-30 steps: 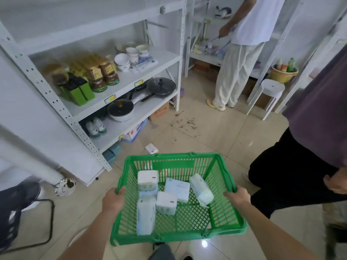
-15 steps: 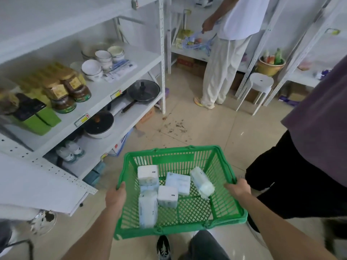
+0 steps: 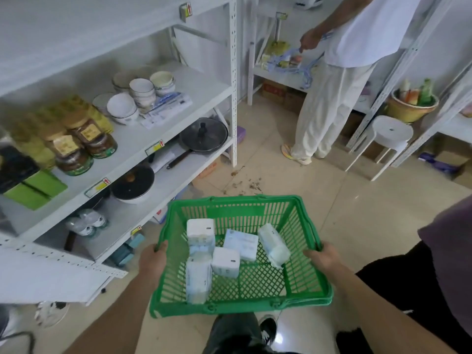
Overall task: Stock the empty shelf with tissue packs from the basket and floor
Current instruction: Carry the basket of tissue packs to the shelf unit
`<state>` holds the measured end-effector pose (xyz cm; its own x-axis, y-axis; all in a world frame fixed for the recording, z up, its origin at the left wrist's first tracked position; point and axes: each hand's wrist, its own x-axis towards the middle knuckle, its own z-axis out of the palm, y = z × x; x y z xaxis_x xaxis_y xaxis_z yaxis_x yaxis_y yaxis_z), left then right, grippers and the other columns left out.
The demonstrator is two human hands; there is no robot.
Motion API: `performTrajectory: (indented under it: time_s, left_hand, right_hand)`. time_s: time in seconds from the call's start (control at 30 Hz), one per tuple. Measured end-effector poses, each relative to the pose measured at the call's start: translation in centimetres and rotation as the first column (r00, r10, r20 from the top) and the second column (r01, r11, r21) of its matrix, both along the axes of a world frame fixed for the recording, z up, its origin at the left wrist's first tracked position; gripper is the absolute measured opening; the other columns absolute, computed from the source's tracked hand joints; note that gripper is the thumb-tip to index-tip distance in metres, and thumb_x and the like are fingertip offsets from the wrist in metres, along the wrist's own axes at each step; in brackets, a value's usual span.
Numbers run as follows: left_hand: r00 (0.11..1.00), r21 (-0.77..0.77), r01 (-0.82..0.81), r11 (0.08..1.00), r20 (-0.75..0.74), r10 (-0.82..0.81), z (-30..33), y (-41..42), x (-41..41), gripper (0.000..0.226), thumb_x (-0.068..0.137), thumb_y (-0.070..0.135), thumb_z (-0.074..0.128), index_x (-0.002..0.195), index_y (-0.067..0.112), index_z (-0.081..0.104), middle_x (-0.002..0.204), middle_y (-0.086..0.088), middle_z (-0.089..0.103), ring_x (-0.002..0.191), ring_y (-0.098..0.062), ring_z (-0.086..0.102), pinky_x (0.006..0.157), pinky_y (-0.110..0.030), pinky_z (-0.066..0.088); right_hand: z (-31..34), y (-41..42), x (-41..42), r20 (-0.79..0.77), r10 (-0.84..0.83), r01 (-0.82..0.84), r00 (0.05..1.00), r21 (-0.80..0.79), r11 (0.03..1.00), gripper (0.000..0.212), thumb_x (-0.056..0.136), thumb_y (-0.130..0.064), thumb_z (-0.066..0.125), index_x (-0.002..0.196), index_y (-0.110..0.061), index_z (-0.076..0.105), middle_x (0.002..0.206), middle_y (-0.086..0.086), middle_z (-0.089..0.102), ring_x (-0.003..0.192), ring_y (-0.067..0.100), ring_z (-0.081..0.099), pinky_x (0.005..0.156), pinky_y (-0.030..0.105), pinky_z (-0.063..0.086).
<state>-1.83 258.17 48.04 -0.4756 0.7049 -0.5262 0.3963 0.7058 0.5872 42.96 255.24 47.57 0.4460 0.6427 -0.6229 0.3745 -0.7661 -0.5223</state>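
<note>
I carry a green plastic basket (image 3: 301, 274) in front of me above the tiled floor. My left hand (image 3: 153, 259) grips its left rim and my right hand (image 3: 323, 258) grips its right rim. Several white and pale-blue tissue packs (image 3: 226, 261) lie loose on the basket's bottom, one (image 3: 273, 244) leaning against the right side. A white metal shelf unit (image 3: 163, 129) stands to my left; its top board (image 3: 76, 29) looks bare.
The left shelves hold jars (image 3: 76, 146), green boxes, bowls (image 3: 132, 98) and pans (image 3: 203, 135). A person in white (image 3: 339, 80) stands at a far shelf beside a white stool (image 3: 390, 134). Another person in dark trousers (image 3: 439, 277) is close on my right. Debris (image 3: 245, 185) litters the floor.
I have walked forward with the basket along the left shelf unit; the shelves and the person in white look closer. Both hands keep the same grip on the rims.
</note>
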Motion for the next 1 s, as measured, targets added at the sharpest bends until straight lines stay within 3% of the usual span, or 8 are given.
performTrajectory:
  time_s: [0.1, 0.23, 0.33, 0.43, 0.53, 0.67, 0.87, 1.0]
  left_hand:
    - [0.998, 0.006, -0.045, 0.999, -0.042, 0.045, -0.2, 2.6, 0.2, 0.040, 0.105, 0.036, 0.052, 0.090, 0.001, 0.065, 0.093, -0.026, 0.071, 0.078, -0.036, 0.068, 0.075, -0.044, 0.056]
    - [0.991, -0.019, -0.135, 0.991, 0.012, 0.135, -1.4, 6.3, 0.2, 0.040, 0.105, 0.035, 0.052, 0.098, -0.001, 0.068, 0.095, -0.025, 0.072, 0.091, -0.042, 0.071, 0.089, -0.055, 0.057]
    - [0.984, -0.006, -0.172, 0.985, 0.036, 0.172, -2.3, 8.8, 0.4, 0.036, 0.105, 0.037, 0.051, 0.086, 0.009, 0.065, 0.085, -0.016, 0.070, 0.079, -0.034, 0.069, 0.083, -0.048, 0.058]
    - [0.972, -0.008, -0.231, 0.973, 0.046, 0.231, -2.8, 11.0, 0.6, 0.036, 0.105, 0.036, 0.052, 0.086, 0.007, 0.064, 0.080, -0.013, 0.068, 0.071, -0.028, 0.064, 0.072, -0.039, 0.052]
    - [0.957, -0.018, -0.287, 0.958, 0.039, 0.288, -2.7, 13.2, 1.0, 0.039, 0.105, 0.035, 0.051, 0.091, 0.001, 0.065, 0.090, -0.023, 0.070, 0.079, -0.035, 0.066, 0.075, -0.041, 0.052]
    - [0.941, -0.054, -0.337, 0.940, 0.011, 0.338, -2.5, 16.2, 2.2, 0.041, 0.106, 0.037, 0.050, 0.099, 0.002, 0.068, 0.096, -0.022, 0.072, 0.089, -0.038, 0.069, 0.083, -0.042, 0.055]
    - [0.895, -0.107, -0.445, 0.889, -0.033, 0.444, -3.4, 20.3, 5.3, 0.040, 0.104, 0.039, 0.054, 0.091, 0.004, 0.069, 0.085, -0.019, 0.073, 0.075, -0.036, 0.073, 0.080, -0.049, 0.061]
    - [0.851, -0.130, -0.526, 0.841, -0.059, 0.523, -3.8, 22.7, 8.0, 0.041, 0.103, 0.041, 0.054, 0.087, 0.006, 0.068, 0.078, -0.016, 0.072, 0.071, -0.033, 0.070, 0.072, -0.043, 0.060]
  right_hand:
    - [0.2, 5.2, 0.2, 0.008, 0.054, -0.054, 0.999, 0.018, 0.998, 0.025, 0.090, -0.015, 0.076, 0.112, -0.004, 0.069, 0.098, 0.021, 0.076, 0.088, 0.035, 0.075, 0.081, 0.045, 0.063]
    - [0.0, 12.5, 0.1, 0.042, 0.140, -0.140, 0.989, 0.003, 0.990, 0.024, 0.088, -0.016, 0.078, 0.108, -0.005, 0.071, 0.096, 0.020, 0.076, 0.085, 0.034, 0.075, 0.082, 0.046, 0.063]
    - [0.2, 17.8, -0.2, 0.080, 0.215, -0.214, 0.973, -0.014, 0.977, 0.023, 0.088, -0.017, 0.079, 0.105, -0.005, 0.070, 0.093, 0.019, 0.076, 0.082, 0.033, 0.076, 0.078, 0.044, 0.064]
    - [0.5, 22.8, -0.6, 0.080, 0.267, -0.267, 0.960, -0.015, 0.964, 0.022, 0.088, -0.017, 0.079, 0.105, -0.005, 0.070, 0.094, 0.018, 0.076, 0.083, 0.033, 0.076, 0.077, 0.042, 0.063]
    - [1.0, 27.6, -1.0, 0.078, 0.329, -0.328, 0.941, -0.024, 0.944, 0.021, 0.089, -0.018, 0.078, 0.105, -0.007, 0.069, 0.098, 0.019, 0.076, 0.088, 0.035, 0.075, 0.083, 0.044, 0.064]
    - [0.9, 33.9, -1.0, 0.080, 0.413, -0.410, 0.907, -0.056, 0.910, 0.022, 0.088, -0.018, 0.078, 0.102, -0.005, 0.069, 0.098, 0.021, 0.075, 0.090, 0.036, 0.075, 0.086, 0.049, 0.063]
    - [-1.8, 43.7, 0.4, 0.036, 0.516, -0.510, 0.856, -0.102, 0.854, 0.017, 0.082, -0.010, 0.078, 0.096, -0.003, 0.072, 0.085, 0.022, 0.077, 0.080, 0.035, 0.076, 0.081, 0.051, 0.064]
    - [-3.9, 50.0, 0.9, 0.010, 0.595, -0.589, 0.804, -0.126, 0.798, 0.016, 0.082, -0.009, 0.077, 0.096, -0.002, 0.071, 0.082, 0.020, 0.075, 0.080, 0.038, 0.074, 0.080, 0.052, 0.063]
